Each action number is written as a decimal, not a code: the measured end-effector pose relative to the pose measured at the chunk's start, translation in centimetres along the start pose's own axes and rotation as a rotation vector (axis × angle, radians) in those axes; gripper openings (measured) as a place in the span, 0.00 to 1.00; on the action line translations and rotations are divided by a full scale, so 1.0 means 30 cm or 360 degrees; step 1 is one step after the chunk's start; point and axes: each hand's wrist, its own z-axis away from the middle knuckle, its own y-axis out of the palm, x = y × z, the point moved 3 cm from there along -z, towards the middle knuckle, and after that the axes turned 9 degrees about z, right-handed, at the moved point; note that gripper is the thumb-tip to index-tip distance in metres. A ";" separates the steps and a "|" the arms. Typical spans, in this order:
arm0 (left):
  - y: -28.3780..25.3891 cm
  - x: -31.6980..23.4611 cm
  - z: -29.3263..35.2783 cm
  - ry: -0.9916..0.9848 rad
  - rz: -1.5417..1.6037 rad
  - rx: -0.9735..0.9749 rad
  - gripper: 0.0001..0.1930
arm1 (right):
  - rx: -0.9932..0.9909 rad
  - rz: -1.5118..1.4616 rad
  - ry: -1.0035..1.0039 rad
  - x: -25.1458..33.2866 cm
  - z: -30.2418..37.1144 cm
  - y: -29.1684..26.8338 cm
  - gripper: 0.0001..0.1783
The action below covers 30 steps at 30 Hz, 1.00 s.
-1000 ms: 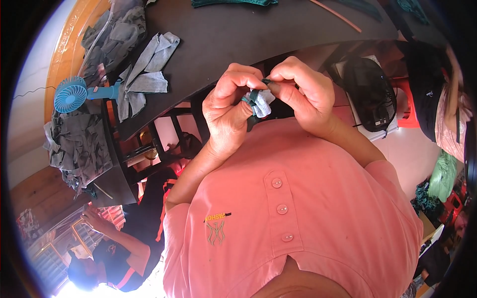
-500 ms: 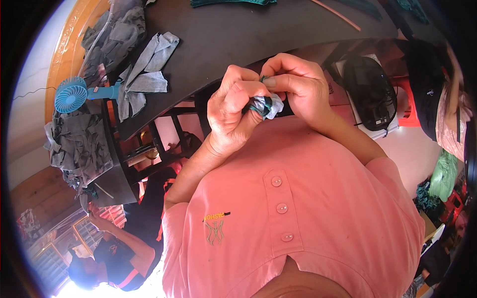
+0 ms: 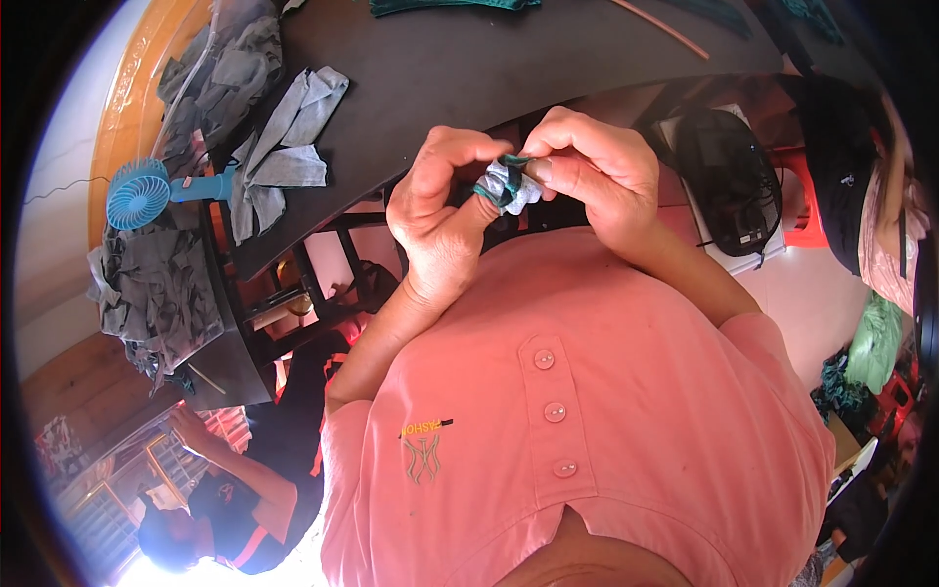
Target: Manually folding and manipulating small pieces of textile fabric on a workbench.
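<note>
A small bunched piece of grey-blue cloth (image 3: 524, 193) with dark green edging is held up in front of my chest, just off the table's near edge. It sits over the tip of my left thumb, and my left hand (image 3: 436, 210) curls its index finger toward the green edge. My right hand (image 3: 604, 176) pinches the edging between thumb and forefinger. The two hands nearly meet at the cloth, and its underside is hidden by the fingers.
On the dark table (image 3: 411, 88) lie grey cloth strips (image 3: 293, 122), a blue handheld fan (image 3: 139, 194), green cloth (image 3: 445, 5) and a thin stick (image 3: 665, 29). More grey pieces (image 3: 156, 284) are heaped at left. A black bag (image 3: 729, 181) lies right. Another person (image 3: 245, 489) is at lower left.
My left fingers have loosened from their wrap and spread wider, showing more of the cloth. The cloth has shifted slightly left and up. The other person's hand has moved a little.
</note>
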 end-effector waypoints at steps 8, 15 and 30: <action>-0.007 -0.012 0.003 0.0177 -0.0207 0.0115 0.19 | 0.0179 -0.0137 0.0398 0.000 -0.003 -0.013 0.03; -0.004 -0.014 -0.002 0.0144 -0.0128 0.0199 0.19 | 0.0405 -0.0563 0.0773 -0.040 -0.024 -0.014 0.05; 0.027 -0.058 -0.043 0.0252 0.0020 0.0231 0.14 | 0.0829 -0.1339 0.0977 -0.102 -0.055 0.030 0.12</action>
